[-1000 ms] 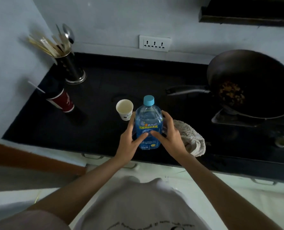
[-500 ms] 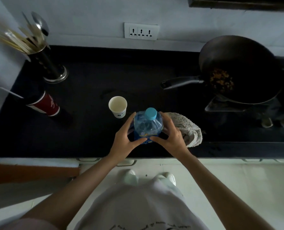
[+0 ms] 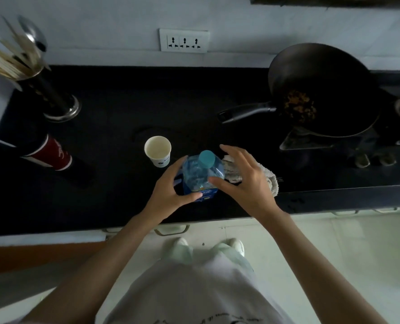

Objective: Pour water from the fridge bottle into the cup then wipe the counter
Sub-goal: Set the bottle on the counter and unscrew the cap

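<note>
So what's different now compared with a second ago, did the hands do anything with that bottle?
The right hand has opened and spread, lifting most of its grip off the bottle; only its thumb is near the side. The left hand still holds the bottle, which stays upright on the counter, cap on. The cup and cloth have not moved.

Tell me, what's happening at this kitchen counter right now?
A person stands at a dark counter with a water bottle upright on it, its blue cap on. The left hand grips the bottle's side; the right hand is open beside it, fingers spread. A white paper cup waits just left of the bottle, and a cloth lies behind the right hand. Nothing is being poured yet.
</note>
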A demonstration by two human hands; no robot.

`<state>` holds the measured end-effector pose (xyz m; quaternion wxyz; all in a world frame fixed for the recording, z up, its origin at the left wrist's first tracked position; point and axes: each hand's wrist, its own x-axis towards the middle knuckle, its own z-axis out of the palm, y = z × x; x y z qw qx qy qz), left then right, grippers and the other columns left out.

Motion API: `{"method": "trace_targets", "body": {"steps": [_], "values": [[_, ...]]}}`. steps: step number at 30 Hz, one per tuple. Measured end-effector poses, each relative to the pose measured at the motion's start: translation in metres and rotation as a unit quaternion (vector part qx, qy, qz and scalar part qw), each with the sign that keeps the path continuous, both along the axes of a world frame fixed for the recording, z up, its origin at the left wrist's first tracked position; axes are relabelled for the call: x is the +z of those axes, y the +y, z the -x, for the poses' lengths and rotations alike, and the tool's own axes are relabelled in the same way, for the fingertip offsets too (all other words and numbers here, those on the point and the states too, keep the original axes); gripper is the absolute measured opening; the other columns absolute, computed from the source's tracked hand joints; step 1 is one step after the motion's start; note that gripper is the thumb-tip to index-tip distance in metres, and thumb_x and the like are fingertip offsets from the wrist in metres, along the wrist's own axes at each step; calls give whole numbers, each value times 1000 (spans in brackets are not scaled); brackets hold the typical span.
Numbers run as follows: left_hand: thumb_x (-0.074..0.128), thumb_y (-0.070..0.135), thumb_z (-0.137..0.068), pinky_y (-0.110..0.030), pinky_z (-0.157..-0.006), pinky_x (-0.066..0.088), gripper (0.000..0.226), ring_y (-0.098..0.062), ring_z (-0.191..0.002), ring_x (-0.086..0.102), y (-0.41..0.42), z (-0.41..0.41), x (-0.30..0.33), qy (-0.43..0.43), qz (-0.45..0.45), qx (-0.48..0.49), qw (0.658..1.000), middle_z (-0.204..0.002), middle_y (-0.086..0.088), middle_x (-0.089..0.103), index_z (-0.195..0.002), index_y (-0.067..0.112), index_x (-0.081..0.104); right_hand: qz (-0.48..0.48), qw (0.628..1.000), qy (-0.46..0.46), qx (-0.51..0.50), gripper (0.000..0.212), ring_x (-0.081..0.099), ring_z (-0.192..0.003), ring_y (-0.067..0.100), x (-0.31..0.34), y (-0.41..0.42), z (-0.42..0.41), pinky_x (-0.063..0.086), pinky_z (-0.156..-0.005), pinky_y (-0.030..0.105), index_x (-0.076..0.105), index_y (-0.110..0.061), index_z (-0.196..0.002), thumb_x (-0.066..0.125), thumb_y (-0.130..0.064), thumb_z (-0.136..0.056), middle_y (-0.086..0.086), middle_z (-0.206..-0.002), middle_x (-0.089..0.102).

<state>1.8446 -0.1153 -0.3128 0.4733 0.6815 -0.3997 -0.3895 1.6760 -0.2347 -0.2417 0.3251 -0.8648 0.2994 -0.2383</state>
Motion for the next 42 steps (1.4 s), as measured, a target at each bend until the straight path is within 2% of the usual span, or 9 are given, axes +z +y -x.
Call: {"method": "trace_targets", "body": {"steps": [3, 6, 9, 13, 19, 22, 28, 36, 42], "values": [[81, 43, -65, -42, -108, 42, 95, -3, -131, 43, -1, 0, 4, -16, 3, -5, 1000, -143, 12, 44, -145, 29, 31, 93, 996, 1, -2, 63, 55, -106, 11, 13, 1, -13, 50, -81, 22, 54, -17, -130, 63, -55, -80, -2, -118, 58], [81, 40, -66, -39, -108, 42, 94, -3, -132, 42, -2, 0, 7, -28, 12, -9, 999, -143, 11, 43, -145, 29, 31, 186, 982, 25, -14, 52, 58, -86, 11, 18, -1, -25, 51, -58, 23, 65, -18, -115, 62, -56, -80, -3, -98, 62], [84, 25, -70, -37, -108, 42, 91, -2, -130, 43, -3, -1, 8, -31, 15, -9, 999, -141, 12, 44, -145, 29, 32, 226, 972, 48, -30, 41, 57, -62, 7, 21, -1, -35, 40, -44, 18, 68, -19, -94, 65, -57, -77, -8, -74, 63], [84, 21, -70, -32, -106, 42, 88, -4, -130, 44, -4, -4, 7, -32, 19, -9, 999, -141, 9, 47, -142, 32, 35, 217, 971, 73, -64, 39, 41, -41, 6, 26, 2, -47, 24, -38, 15, 56, -18, -75, 67, -55, -73, -15, -53, 43], [86, 17, -67, -24, -101, 46, 88, 0, -126, 47, -3, -9, 6, -37, 23, -25, 999, -136, 12, 51, -135, 42, 36, 204, 977, 64, 19, 41, 43, -46, 7, 22, -9, -44, 33, -39, 19, 51, -18, -78, 55, -59, -79, -12, -58, 46], [86, 17, -67, -20, -100, 45, 87, 0, -126, 48, -5, -11, 6, -34, 22, -28, 999, -135, 11, 52, -135, 40, 37, 207, 974, 67, 68, 43, 40, -47, 6, 23, -19, -45, 25, -42, 13, 52, -16, -79, 51, -59, -81, -13, -60, 43], [86, 16, -67, -17, -95, 46, 85, 3, -124, 48, -6, -14, 7, -32, 17, -35, 999, -129, 18, 53, -134, 39, 38, 210, 965, 88, 132, 39, 39, -50, 4, 26, -31, -50, 24, -44, 12, 52, -16, -83, 53, -54, -81, -15, -63, 44], [86, 13, -66, -10, -93, 44, 84, 7, -121, 48, -8, -16, 8, -17, 10, -35, 999, -126, 20, 54, -131, 39, 41, 205, 950, 105, 209, 36, 41, -51, 8, 33, -41, -53, 29, -45, 17, 49, -16, -84, 53, -52, -81, -13, -65, 46], [86, 12, -66, -11, -94, 44, 84, 5, -121, 49, -10, -19, 9, -13, 3, -43, 999, -126, 18, 56, -132, 37, 42, 207, 932, 127, 268, 34, 40, -54, 8, 39, -50, -58, 26, -49, 19, 48, -18, -85, 54, -51, -83, -12, -67, 43]]}}
